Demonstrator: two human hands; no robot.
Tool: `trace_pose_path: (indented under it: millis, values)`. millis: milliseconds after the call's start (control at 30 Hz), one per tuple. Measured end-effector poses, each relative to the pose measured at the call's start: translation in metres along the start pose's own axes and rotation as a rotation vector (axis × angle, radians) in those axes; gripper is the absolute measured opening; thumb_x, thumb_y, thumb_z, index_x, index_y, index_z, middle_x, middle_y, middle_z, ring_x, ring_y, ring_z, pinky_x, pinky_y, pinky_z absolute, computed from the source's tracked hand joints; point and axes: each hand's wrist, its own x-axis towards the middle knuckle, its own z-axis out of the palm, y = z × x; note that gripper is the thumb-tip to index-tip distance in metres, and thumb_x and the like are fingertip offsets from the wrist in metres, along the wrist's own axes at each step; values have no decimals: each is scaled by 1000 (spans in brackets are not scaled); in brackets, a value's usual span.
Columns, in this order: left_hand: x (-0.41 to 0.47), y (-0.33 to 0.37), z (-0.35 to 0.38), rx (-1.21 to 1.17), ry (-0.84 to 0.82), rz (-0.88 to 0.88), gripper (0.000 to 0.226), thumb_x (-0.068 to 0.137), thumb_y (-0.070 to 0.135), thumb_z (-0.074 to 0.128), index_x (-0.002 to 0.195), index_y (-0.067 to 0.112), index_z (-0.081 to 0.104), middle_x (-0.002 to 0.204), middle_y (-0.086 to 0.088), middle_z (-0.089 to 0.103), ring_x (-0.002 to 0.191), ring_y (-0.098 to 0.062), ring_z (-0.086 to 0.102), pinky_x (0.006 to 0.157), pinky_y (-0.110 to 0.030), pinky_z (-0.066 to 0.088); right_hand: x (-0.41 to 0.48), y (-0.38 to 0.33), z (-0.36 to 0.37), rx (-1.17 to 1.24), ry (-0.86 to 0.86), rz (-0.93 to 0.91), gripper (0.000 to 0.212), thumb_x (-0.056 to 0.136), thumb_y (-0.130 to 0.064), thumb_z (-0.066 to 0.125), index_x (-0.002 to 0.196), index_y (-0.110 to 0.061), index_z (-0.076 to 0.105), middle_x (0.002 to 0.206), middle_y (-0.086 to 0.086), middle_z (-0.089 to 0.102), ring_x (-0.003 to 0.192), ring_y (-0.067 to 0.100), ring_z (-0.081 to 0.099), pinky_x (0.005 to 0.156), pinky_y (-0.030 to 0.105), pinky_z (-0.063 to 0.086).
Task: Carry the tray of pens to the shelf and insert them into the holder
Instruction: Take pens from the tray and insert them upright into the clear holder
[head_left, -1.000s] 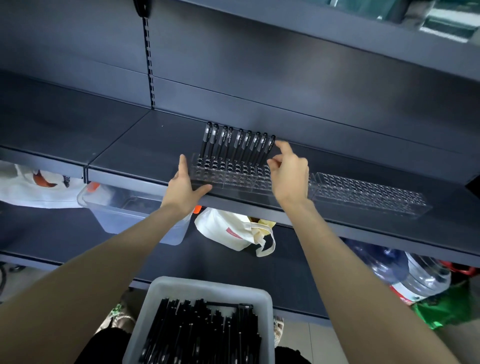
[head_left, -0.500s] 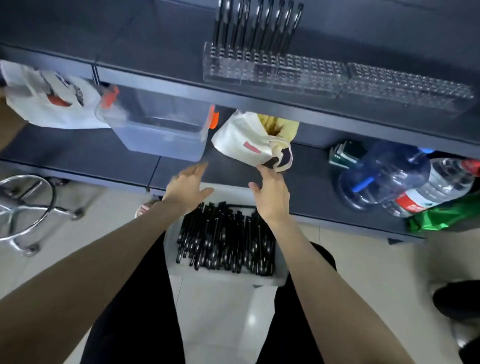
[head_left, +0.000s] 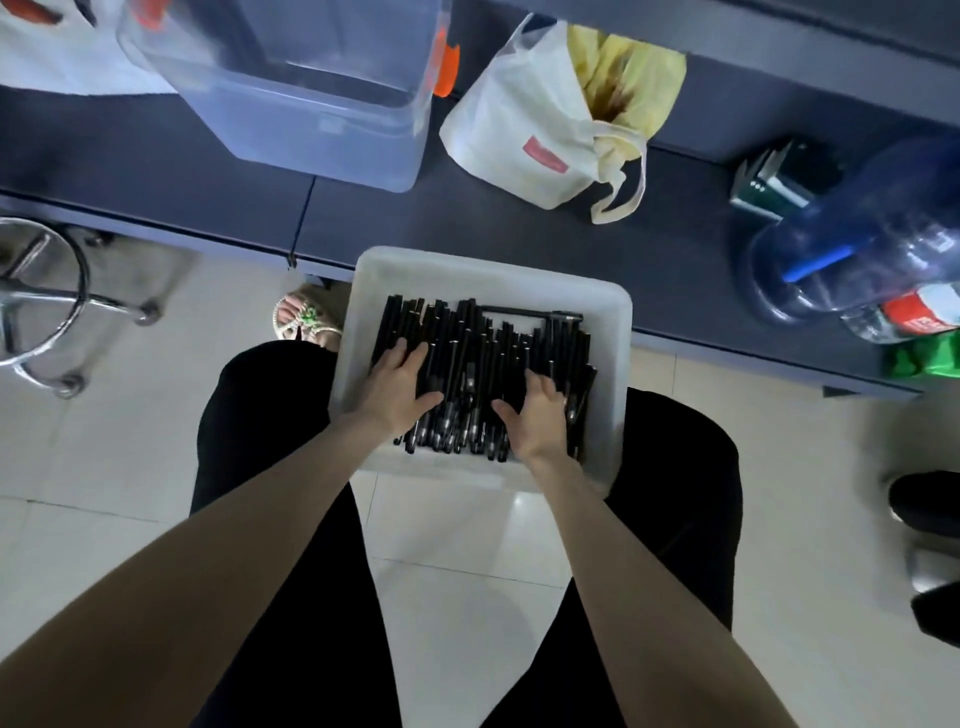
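Evidently the pens (head_left: 483, 353) are the business in hand: a loose heap of black ones, most lying roughly parallel, with one lying crosswise at the far edge. They fill the white tray (head_left: 467, 270), which seems to rest across the person's knees. That is probably why both hands are free to sort rather than carry.

The left hand (head_left: 402, 387) lies at the pile's eight o'clock, fingers spread flat on the pens, apparently to steady or rake them. The right hand (head_left: 537, 415), at the pile's five o'clock, has its thumb stretched wide and its fingers bent down into the heap. I cannot tell whether it has closed on any pen. Gathering a small bunch looks like the step in progress. The holder is out of view, so the filling cannot be judged.

At twelve o'clock from the tray runs the dark lower shelf (head_left: 519, 234), its front edge just beyond the tray's far wall. On it a clear plastic bin (head_left: 311, 119) stands at eleven o'clock and a cream cloth bag (head_left: 524, 119) with something yellow inside sits at twelve to one. At two o'clock large water bottles (head_left: 841, 249) lie on their sides beside a small green box (head_left: 774, 176).

A sandalled foot (head_left: 306, 322) shows at the tray's ten o'clock corner. A chrome stool base (head_left: 41, 301) stands well apart at nine o'clock on the tiled floor (head_left: 104, 441).
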Motion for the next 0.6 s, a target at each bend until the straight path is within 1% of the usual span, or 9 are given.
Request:
trace_pose_path:
  millis: [67,133,200,300,367,433,533,600]
  values:
    - [4,1,7,-23,-15,-21,71,93,42,52,150,21,14,158,-8,6,144,-31,14,114,-43,21,5,-1,7,44,-1,61,64,93,-31,57,143,-4,29,142,17,38,131,32,37,104,36,33]
    - [6,2,11,77,-26,-22,69,94,48,45,150,25,11,159,-6,5,144,-32,8,115,-46,17,7,-2,14,51,15,98,56,92,-29,58,138,-4,37,135,17,45,125,32,44,97,36,39]
    - [6,3,13,120,-36,-15,66,95,50,40,150,28,11,159,-5,3,145,-33,5,115,-49,18,8,-2,17,47,52,112,49,91,-27,60,132,-5,45,130,15,50,119,32,50,93,35,41]
    - [6,4,13,70,-52,-21,63,96,49,38,150,28,13,159,-5,1,145,-34,4,111,-50,23,14,-2,15,112,90,133,42,87,-25,66,123,-6,55,120,13,60,112,31,56,87,33,43]
    - [5,5,14,64,-48,-20,62,97,49,38,150,28,14,159,-5,1,145,-33,4,109,-49,26,15,-3,13,151,102,151,36,87,-24,66,117,-6,59,113,13,65,107,31,59,82,30,44]
    - [4,6,13,17,-29,-32,60,97,47,38,149,27,18,159,-4,3,145,-32,4,109,-50,26,14,-6,10,192,106,172,26,90,-20,61,111,-4,61,105,15,67,103,32,60,76,28,42]
    - [3,6,10,-91,-11,-45,58,97,43,41,149,24,22,159,-5,7,145,-29,8,111,-47,25,10,-10,6,228,85,173,21,93,-16,55,107,-2,62,102,17,66,99,33,60,77,31,45]
    - [0,10,3,-170,46,-16,57,97,39,44,147,19,27,157,-8,14,144,-27,15,113,-44,24,9,-13,-1,269,102,147,23,95,-18,53,111,-4,60,100,15,67,95,32,61,76,33,47]
